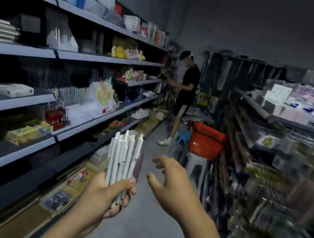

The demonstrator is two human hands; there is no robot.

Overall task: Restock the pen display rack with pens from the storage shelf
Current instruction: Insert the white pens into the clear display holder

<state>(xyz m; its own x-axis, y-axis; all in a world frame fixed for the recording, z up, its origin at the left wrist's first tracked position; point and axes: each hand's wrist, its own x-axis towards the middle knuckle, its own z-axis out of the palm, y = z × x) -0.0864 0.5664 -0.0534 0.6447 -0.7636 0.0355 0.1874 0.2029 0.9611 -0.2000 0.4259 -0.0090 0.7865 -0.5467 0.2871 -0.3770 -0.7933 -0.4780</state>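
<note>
Head view: our left hand [106, 193] holds a bundle of white pens [122, 158] upright over the aisle floor [143, 231] — fingers clamped round the lower ends. Our right hand [170, 185] is just beside the bundle, fingers apart & loosely bent, holding nothing. Shelving [99, 59] runs along the left w/ a rack of white pens [73, 94] near a shelf's front edge. Another person [185, 90] stands at the far end — right side's blurred.
</note>
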